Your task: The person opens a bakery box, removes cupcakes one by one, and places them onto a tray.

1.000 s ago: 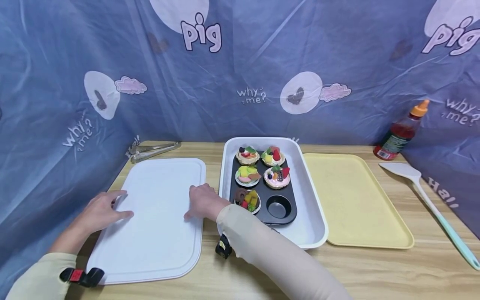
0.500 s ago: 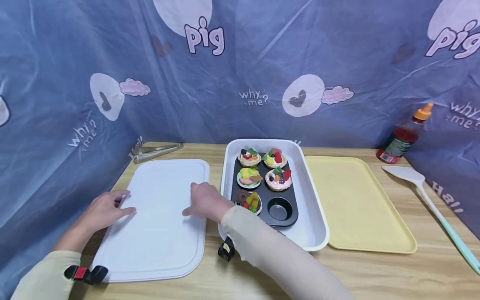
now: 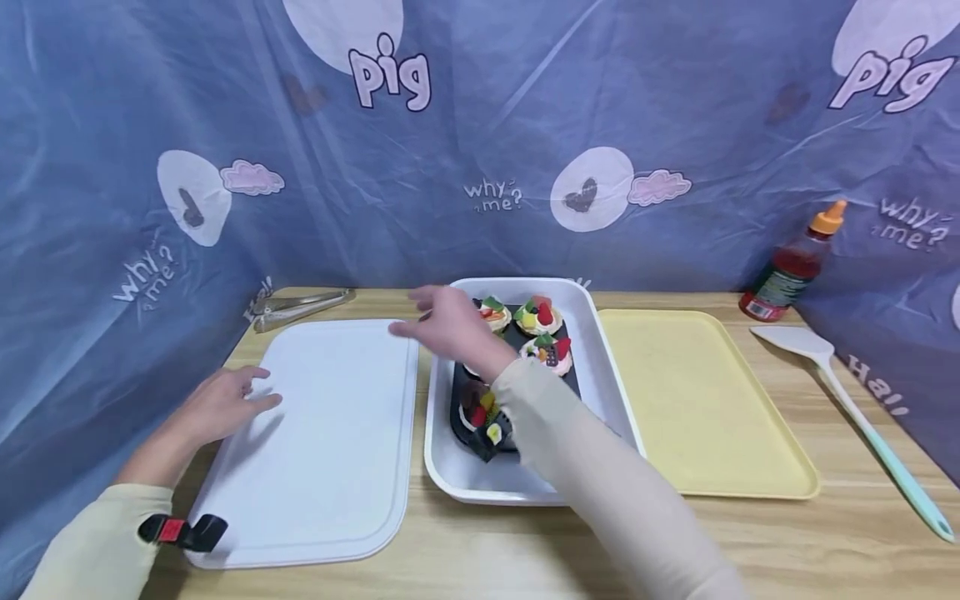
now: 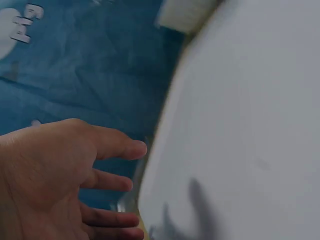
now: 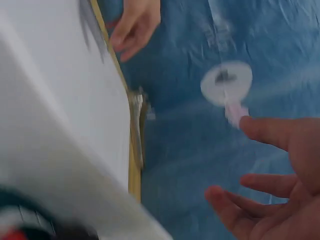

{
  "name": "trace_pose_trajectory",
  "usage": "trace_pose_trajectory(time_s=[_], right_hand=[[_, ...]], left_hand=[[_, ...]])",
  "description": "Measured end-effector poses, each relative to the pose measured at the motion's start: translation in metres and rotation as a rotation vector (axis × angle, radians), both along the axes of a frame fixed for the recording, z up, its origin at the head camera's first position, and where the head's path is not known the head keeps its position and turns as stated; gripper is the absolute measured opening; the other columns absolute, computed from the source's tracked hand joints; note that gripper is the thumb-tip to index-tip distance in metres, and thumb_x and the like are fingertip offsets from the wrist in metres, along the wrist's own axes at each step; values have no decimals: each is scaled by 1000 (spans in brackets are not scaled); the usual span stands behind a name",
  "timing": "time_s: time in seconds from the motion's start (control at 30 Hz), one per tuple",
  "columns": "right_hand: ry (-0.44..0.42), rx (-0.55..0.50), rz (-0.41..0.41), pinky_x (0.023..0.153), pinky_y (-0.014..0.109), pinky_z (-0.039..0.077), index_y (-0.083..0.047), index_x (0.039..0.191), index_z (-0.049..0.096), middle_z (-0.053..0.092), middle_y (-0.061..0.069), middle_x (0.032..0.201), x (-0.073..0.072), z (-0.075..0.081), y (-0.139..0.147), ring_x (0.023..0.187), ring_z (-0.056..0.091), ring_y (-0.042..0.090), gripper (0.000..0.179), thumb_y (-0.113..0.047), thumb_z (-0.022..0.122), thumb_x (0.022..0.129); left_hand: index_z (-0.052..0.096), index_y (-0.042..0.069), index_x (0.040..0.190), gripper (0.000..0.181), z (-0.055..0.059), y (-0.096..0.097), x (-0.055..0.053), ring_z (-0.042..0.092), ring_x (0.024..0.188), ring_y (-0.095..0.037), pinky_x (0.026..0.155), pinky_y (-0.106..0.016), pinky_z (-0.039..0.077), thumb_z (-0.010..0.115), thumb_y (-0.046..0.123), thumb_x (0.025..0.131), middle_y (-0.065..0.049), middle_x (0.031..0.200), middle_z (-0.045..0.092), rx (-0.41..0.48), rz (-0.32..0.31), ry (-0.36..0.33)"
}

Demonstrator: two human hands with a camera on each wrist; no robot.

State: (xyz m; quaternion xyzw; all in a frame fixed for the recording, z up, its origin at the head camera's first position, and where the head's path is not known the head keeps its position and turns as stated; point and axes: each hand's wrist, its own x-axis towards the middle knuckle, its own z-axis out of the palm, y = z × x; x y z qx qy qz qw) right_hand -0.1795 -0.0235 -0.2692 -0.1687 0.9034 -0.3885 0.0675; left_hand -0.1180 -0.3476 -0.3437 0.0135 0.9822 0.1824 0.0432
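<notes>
A white cutting board (image 3: 322,450) lies on the left of the table. Over its left edge hovers my left hand (image 3: 220,406), fingers and thumb spread apart around nothing. My right hand (image 3: 453,329) is raised at the board's far right corner and the left rim of a deep white tray (image 3: 450,492). Its fingers are relaxed and hold nothing, as the right wrist view also shows. Inside the tray sits a dark muffin pan (image 3: 573,383) with several fruit-topped tarts (image 3: 546,357); my right forearm hides part of it. Metal tongs (image 3: 300,310) lie behind the board.
A flat yellow tray (image 3: 705,408) is right of the white one. Farther right lie a long spatula (image 3: 862,408) with a pale green handle and a sauce bottle (image 3: 791,267) with an orange cap. A blue printed cloth (image 3: 510,125) hangs behind and at both sides.
My right hand has left the board's right side, rising and moving away and rightward over the tray edge. My left hand has shifted only slightly.
</notes>
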Motion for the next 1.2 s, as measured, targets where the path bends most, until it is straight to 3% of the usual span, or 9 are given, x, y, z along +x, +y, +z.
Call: trace_pose_trajectory(time_s=[0.13, 0.33, 0.5, 0.67, 0.9, 1.2], right_hand=[[-13, -108, -90, 96, 38, 54, -9, 138, 61, 66, 14, 132, -24, -4, 25, 120, 65, 25, 58, -34, 78, 88], [-60, -183, -184, 100, 41, 52, -12, 139, 60, 63, 14, 137, -47, -12, 59, 125, 61, 26, 59, -35, 79, 88], [-51, -186, -190, 103, 44, 50, -10, 141, 58, 59, 16, 143, -58, -21, 78, 131, 56, 29, 62, -36, 78, 89], [-60, -165, -179, 106, 44, 48, -8, 143, 55, 55, 20, 146, -67, -32, 87, 136, 51, 32, 67, -34, 80, 87], [-69, -60, -211, 113, 47, 40, -9, 144, 55, 56, 18, 145, -77, -51, 87, 136, 52, 31, 68, -37, 80, 87], [-3, -53, -187, 108, 43, 46, -6, 144, 54, 55, 19, 146, -81, -65, 79, 135, 53, 32, 71, -33, 82, 85]], left_hand=[[53, -10, 136, 57, 7, 30, -2, 59, 108, -51, 85, -58, 49, 66, 29, 96, -39, 124, 57, 115, -30, 26], [53, -4, 140, 54, 14, 89, -3, 62, 109, -43, 90, -56, 51, 69, 23, 96, -31, 127, 59, 277, -155, 130], [52, -1, 142, 52, 15, 131, -5, 62, 112, -39, 91, -53, 53, 68, 19, 96, -27, 129, 61, 411, -229, 157], [53, 2, 142, 52, 7, 160, -6, 62, 111, -35, 87, -46, 55, 69, 19, 95, -24, 127, 62, 450, -269, 139], [54, 3, 141, 53, -5, 173, -7, 61, 110, -33, 85, -42, 55, 70, 22, 94, -22, 127, 61, 476, -290, 80], [60, 2, 137, 50, -11, 170, -11, 65, 104, -29, 83, -37, 57, 74, 21, 92, -16, 120, 67, 491, -319, 78]])
